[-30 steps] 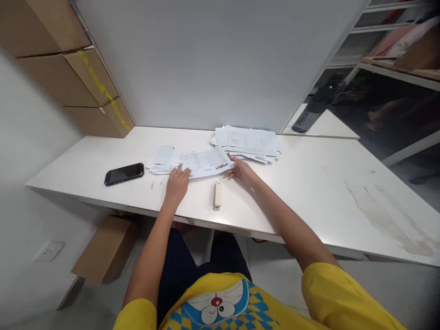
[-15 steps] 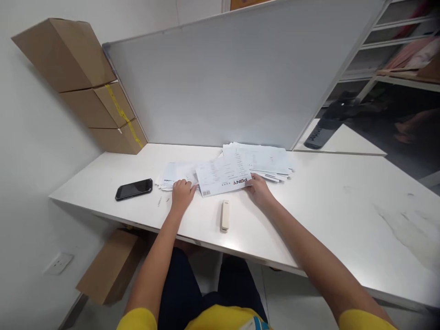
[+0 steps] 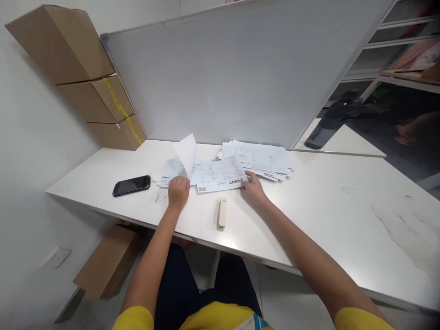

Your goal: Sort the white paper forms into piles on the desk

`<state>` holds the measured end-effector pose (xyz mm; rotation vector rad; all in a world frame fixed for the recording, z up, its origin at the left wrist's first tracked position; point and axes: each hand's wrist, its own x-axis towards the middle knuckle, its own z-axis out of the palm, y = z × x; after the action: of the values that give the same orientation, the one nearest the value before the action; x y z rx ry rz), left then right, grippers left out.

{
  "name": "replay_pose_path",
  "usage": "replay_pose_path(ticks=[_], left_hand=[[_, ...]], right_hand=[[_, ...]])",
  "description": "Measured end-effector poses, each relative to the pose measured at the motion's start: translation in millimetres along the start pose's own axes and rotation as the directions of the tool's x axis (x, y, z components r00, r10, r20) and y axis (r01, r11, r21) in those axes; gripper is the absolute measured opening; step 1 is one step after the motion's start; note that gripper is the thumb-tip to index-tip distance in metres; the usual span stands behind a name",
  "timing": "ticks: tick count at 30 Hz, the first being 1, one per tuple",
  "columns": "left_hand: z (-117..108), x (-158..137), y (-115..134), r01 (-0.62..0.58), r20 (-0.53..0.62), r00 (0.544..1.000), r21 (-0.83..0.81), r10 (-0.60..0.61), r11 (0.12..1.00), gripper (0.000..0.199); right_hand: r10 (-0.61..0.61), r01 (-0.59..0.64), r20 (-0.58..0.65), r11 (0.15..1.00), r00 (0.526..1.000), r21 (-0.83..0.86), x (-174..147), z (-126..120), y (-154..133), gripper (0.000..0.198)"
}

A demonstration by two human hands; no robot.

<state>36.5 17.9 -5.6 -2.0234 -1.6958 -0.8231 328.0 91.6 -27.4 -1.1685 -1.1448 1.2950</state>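
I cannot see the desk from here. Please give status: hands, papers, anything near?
Left hand lifting sheet upright. Right hand flat on printed form. Stapler between hands, phone left.

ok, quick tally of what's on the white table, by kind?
Paper piles: 2, left pile, right pile
Loose printed sheet: 1
Black smartphone: 1
Cream stapler: 1
Total: 5

Black phone (image 3: 131, 185) on white table (image 3: 309, 201), stacked cardboard boxes (image 3: 85, 87), whiteboard (image 3: 233, 78), possibly a stapler (image 3: 222, 213)
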Motion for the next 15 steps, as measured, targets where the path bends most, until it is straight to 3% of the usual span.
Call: replay_pose_path(ticks=[3, 5, 8, 11, 13, 15], left_hand=[[0.9, 3.4, 9.0, -0.348, 0.072, 0.932, -0.087, 0.354, 0.933, 0.019], [-2.0, 6.2, 13.6, -0.469, 0.087, 0.873, -0.117, 0.479, 0.876, 0.018], [-8.4, 10.5, 17.1, -0.557, 0.096, 0.817, -0.126, 0.569, 0.821, 0.020], [-11.6, 14.0, 17.3, -0.608, 0.107, 0.777, -0.128, 0.621, 0.783, 0.023], [-9.4, 14.7, 15.8, -0.606, 0.101, 0.778, -0.142, 0.620, 0.783, 0.023], [-4.3, 14.0, 13.2, -0.558, 0.069, 0.815, -0.169, 0.575, 0.812, 0.020]], right_hand=[[0.055, -0.057, 0.081, 0.998, 0.995, 0.026, -0.3, -0.2, -6.4, 0.037], [0.095, -0.107, 0.148, 0.992, 0.984, 0.073, -1.2, -1.6, -15.4, 0.028], [0.119, -0.153, 0.245, 0.980, 0.962, 0.125, -3.9, -3.0, -28.8, 0.014], [0.148, -0.169, 0.256, 0.984, 0.955, 0.063, -6.1, -1.2, -32.0, 0.024], [0.146, -0.150, 0.224, 0.989, 0.964, 0.003, -5.2, 0.2, -27.4, 0.024], [0.103, -0.102, 0.193, 0.995, 0.976, -0.016, -1.7, -1.1, -20.8, 0.030]])
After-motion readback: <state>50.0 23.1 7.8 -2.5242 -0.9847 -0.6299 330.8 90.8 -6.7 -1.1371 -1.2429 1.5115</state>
